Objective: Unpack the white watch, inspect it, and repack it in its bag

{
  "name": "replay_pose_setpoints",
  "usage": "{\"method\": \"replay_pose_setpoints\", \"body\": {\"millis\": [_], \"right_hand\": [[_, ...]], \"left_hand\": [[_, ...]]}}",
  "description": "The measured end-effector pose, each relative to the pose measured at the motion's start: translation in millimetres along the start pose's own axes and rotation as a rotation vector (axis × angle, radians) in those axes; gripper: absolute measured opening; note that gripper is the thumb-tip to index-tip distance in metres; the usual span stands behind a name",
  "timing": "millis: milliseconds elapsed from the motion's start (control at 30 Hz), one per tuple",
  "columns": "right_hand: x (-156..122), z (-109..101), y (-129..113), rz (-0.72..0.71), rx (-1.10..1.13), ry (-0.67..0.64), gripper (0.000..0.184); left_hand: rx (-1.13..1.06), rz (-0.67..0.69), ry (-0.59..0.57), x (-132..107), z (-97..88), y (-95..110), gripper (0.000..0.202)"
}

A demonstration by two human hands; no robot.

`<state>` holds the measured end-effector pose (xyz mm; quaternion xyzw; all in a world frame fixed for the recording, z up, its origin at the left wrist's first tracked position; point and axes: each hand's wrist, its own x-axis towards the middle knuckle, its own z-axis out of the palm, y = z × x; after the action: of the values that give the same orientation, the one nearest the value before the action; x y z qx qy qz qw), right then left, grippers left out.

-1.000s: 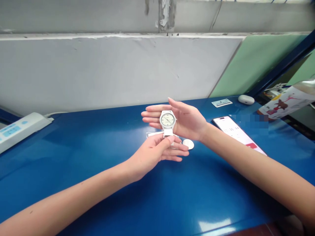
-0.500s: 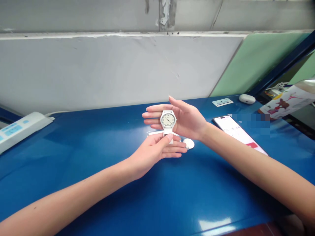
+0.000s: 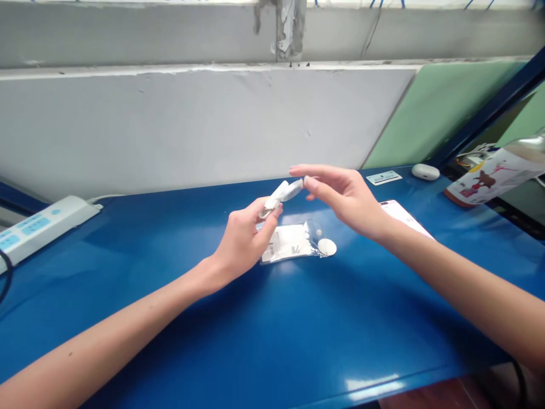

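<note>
A white wristwatch is held above the table, turned nearly edge-on so its dial face cannot be read. My left hand is closed on its strap, thumb below and fingers above. My right hand meets the watch case from the right, thumb tip and bent fingers at its edge; the exact contact is partly hidden. Under the hands lies a clear plastic packet with a white item inside. A round white disc rests at the packet's right end.
A power strip lies at the left. To the right are a phone partly behind my right forearm, a card, a white earbud case and a tilted bottle. The blue table meets a wall at the back.
The watch has turned from face-up to nearly edge-on and moved up a little. My right hand has gone from a flat palm behind it to fingertips at its edge. The packet is now uncovered.
</note>
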<state>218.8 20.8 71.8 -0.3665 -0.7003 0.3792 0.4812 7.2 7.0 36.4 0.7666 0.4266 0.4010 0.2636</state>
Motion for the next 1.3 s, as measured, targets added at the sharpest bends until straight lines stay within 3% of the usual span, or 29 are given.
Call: {"method": "replay_pose_setpoints", "body": {"millis": [167,367,500,700,867,1133,1300], "right_hand": [[-39,-1,11,-0.058,-0.287,0.015,0.031],[-56,-5,20,-0.225,-0.371,-0.058,0.034],[-56,-14,23,-0.263,-0.433,-0.089,0.029],[-53,-38,24,-0.283,-0.565,-0.075,0.025],[-49,-50,23,-0.253,-0.595,-0.127,0.020],[-47,-63,32,-0.146,-0.592,-0.231,0.017],[-50,-53,39,-0.138,-0.565,-0.200,0.022]], "left_hand": [[0.346,0.423,-0.008,-7,6.1,-16,0.030],[0.448,0.565,-0.045,-14,10.9,-14,0.029],[0.448,0.545,-0.106,-15,12.3,-13,0.036],[0.517,0.360,-0.267,-16,15.8,-19,0.069],[0.474,0.309,-0.355,-16,15.0,-20,0.052],[0.402,0.299,-0.314,-15,15.2,-23,0.046],[0.370,0.332,-0.276,-17,17.4,-26,0.043]]}}
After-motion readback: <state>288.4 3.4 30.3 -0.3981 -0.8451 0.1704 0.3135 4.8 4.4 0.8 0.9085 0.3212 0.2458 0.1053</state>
